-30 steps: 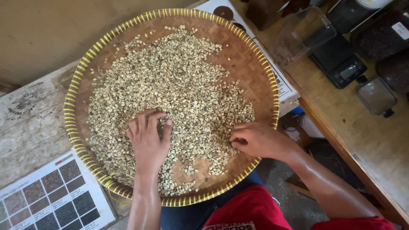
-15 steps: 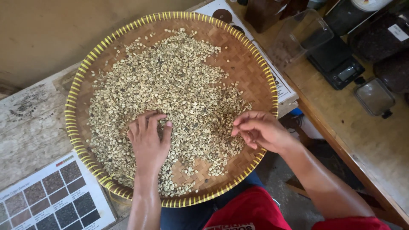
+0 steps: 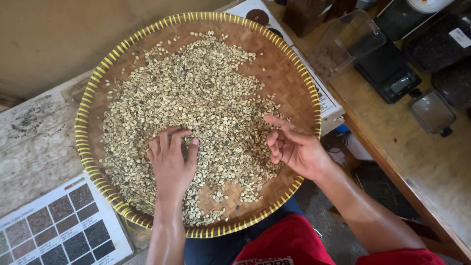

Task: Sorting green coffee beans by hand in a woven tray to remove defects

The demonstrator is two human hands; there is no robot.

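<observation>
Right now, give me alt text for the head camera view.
A left hand rests flat on pale beans in a round woven tray; the right hand hovers with loosely curled fingers near its edge.

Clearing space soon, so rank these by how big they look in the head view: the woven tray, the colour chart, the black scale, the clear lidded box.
1. Woven tray, by far the largest.
2. Colour chart, though partly cut off.
3. Black scale.
4. Clear lidded box, close to the scale, so that order is unsure.
</observation>
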